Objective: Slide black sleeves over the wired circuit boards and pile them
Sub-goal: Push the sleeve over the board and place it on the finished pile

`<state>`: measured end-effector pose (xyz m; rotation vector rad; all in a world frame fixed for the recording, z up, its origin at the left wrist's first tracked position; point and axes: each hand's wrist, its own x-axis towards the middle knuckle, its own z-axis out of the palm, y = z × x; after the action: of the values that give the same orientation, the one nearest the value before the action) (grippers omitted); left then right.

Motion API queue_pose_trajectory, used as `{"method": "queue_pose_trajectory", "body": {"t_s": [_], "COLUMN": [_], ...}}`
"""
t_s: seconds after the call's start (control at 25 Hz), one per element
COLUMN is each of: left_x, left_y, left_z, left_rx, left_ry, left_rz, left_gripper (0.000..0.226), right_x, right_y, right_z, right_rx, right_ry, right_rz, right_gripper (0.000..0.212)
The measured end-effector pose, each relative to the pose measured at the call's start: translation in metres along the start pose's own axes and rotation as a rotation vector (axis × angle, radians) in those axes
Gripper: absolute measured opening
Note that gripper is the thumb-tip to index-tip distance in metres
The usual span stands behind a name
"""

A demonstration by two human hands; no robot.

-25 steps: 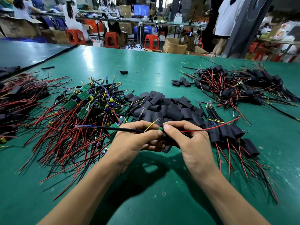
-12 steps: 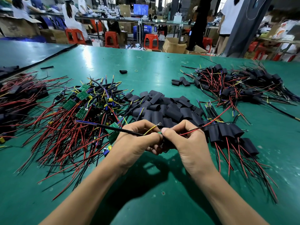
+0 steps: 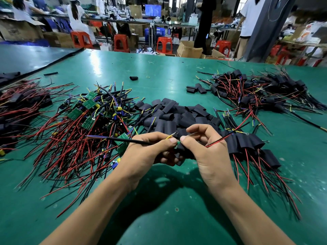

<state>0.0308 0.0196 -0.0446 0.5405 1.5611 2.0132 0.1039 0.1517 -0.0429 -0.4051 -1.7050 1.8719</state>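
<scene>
Down close on the green table (image 3: 26, 218), both hands meet over one piece. The left hand (image 3: 150, 151) curls round the black cable (image 3: 123, 139), its thumb pinning it beside the board. The right hand (image 3: 208, 149) pinches the black sleeve (image 3: 184, 153) between its thumb and curled fingers. Only a sliver of the green circuit board (image 3: 177, 145) shows at the sleeve's mouth, so it looks nearly home.

The danger, I'd say, is in the wires. The yellow ring-terminal wire (image 3: 170, 136) sticks up outside the mouth and the red wire (image 3: 223, 138) trails off right. Either could snag and jam the sleeve, and a hard tug could strain a solder joint.

Just right, sleeved boards (image 3: 247, 142) lie together. Behind the hands the loose sleeves (image 3: 177, 114) heap up. The bare boards (image 3: 85, 121) tangle to the left, and a finished pile (image 3: 256, 92) sits far right.
</scene>
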Motion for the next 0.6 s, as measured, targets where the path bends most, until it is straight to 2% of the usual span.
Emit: {"method": "queue_pose_trajectory", "body": {"t_s": [0.16, 0.28, 0.4, 0.6], "left_x": [0.0019, 0.0034, 0.0014, 0.0009], "left_y": [0.0043, 0.0058, 0.0087, 0.0110], "left_z": [-0.0035, -0.0052, -0.0062, -0.0082], "left_rx": [-0.100, -0.165, -0.234, -0.206], "left_ry": [0.093, 0.169, 0.100, 0.012], "left_rz": [0.029, 0.038, -0.052, -0.154], "left_gripper": [0.016, 0.012, 0.005, 0.022], "right_x": [0.0026, 0.0031, 0.0019, 0.0001], "right_y": [-0.0014, -0.0009, 0.0005, -0.0026], "right_z": [-0.0020, -0.0022, -0.0005, 0.0000], "right_rx": [0.186, 0.190, 0.230, 0.303], "right_ry": [-0.062, -0.069, -0.076, -0.138], "right_rz": [0.136, 0.167, 0.171, 0.263], "right_gripper": [0.010, 0.016, 0.023, 0.032]}}
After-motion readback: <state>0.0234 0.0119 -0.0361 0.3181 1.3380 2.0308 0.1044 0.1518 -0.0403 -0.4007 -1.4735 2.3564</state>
